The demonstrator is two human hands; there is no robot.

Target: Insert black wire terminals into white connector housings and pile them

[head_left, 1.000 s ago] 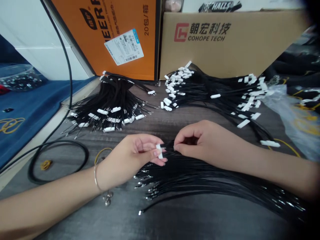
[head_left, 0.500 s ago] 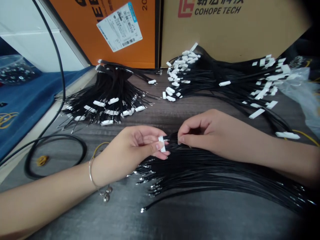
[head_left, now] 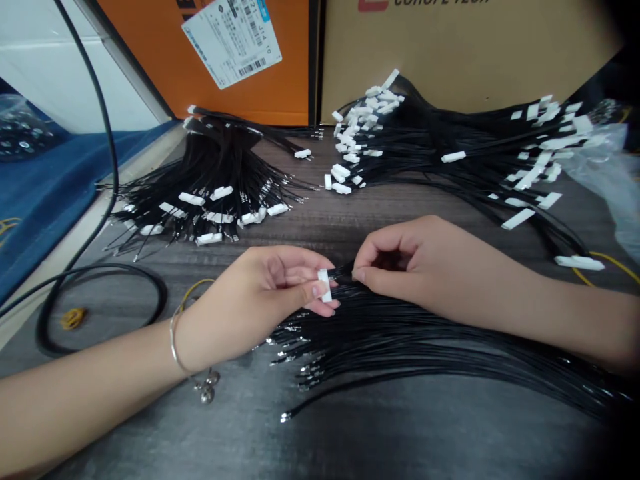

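Observation:
Between thumb and fingers, my left hand (head_left: 270,283) pinches a white connector housing (head_left: 325,285), held upright a little above the table. Black wires run from the connector's right side toward my right hand (head_left: 405,260), whose thumb and forefinger are closed on a black wire (head_left: 345,270). The fingertips partly hide how many wires are gripped and how far they enter the housing. Below both hands lies a spread bundle of loose black wires (head_left: 430,353) with shiny metal terminals at their left ends. One wire's terminal (head_left: 285,417) sticks out nearest me.
A wire pile with white connectors (head_left: 210,160) lies at the back left, another harness pile (head_left: 430,147) at the back right. Behind stand an orange box (head_left: 280,67) and a brown carton (head_left: 450,60). A thick black cable (head_left: 113,133) loops at left; a clear plastic bag (head_left: 607,167) sits right.
The view has tilted slightly downward. My right thumb and forefinger have shifted very slightly; both hands keep their grips on the connector and the wire.

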